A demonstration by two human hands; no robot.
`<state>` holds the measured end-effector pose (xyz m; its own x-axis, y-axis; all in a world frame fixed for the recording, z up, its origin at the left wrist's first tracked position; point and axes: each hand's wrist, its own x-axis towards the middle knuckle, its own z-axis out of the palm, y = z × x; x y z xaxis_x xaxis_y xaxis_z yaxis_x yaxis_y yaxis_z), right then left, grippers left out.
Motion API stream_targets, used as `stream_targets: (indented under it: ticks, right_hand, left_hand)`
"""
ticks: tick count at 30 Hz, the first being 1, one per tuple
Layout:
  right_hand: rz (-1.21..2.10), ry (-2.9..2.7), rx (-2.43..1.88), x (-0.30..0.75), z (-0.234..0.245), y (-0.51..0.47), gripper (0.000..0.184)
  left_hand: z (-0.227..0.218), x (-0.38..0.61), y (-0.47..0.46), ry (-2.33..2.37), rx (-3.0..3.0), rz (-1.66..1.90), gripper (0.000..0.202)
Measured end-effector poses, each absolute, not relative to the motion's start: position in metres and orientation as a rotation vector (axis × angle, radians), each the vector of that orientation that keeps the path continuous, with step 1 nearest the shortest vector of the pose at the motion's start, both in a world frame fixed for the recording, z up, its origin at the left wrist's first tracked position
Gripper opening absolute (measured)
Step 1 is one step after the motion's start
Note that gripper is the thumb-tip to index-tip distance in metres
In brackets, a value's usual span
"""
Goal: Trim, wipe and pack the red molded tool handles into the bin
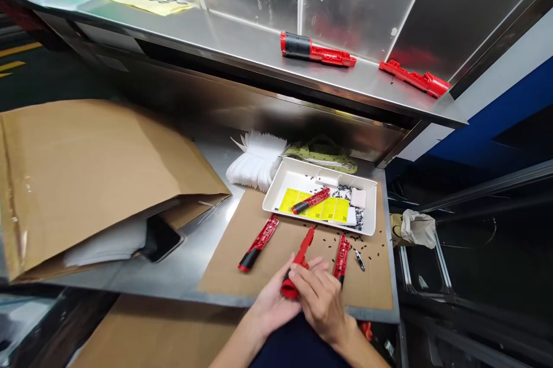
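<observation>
A red-and-black plastic housing (305,248) with a round open end lies across the palm of my left hand (275,302), its narrow red end pointing away from me. My right hand (318,302) is curled over the housing from the right, fingertips pressed on its black section. Similar housings lie on the cardboard sheet (228,253): one to the left (258,244), another just right of my hands (341,257). One more housing (311,201) rests in the white tray (268,198), on yellow label sheets (291,200) among many tiny black pieces.
A small tool (359,260) and scattered black bits lie right of the hands. White foam sheets (257,160) and a green pouch (322,156) stand behind the tray. A large cardboard box (95,166) fills the left. The metal shelf (242,45) above carries two more red parts (332,56).
</observation>
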<state>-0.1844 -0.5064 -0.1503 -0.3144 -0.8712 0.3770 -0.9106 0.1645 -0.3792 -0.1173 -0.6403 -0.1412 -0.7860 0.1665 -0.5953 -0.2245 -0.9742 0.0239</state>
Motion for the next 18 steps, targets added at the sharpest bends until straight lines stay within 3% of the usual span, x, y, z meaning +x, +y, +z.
stream_targets:
  ticks: [4,7,13,18]
  right_hand:
    - [1.270,-2.611,1.127,-0.208,-0.152,-0.455,0.033]
    - [1.270,-2.883,0.569,-0.248,-0.179,-0.427,0.031]
    - [1.292,-2.956,0.411,-0.278,-0.222,-0.421,0.024]
    - [1.504,-2.871,0.337,-0.268,-0.181,-0.407,0.037]
  left_hand:
    - [-0.114,-0.139,-0.638,0.345,-0.974,2.832,0.060]
    - [-0.102,-0.149,-0.641,0.708,-1.047,2.816,0.057]
    - [-0.075,-0.160,-0.637,0.880,-0.768,2.838,0.049]
    - [-0.052,-0.160,-0.630,0.723,-0.691,2.878,0.051]
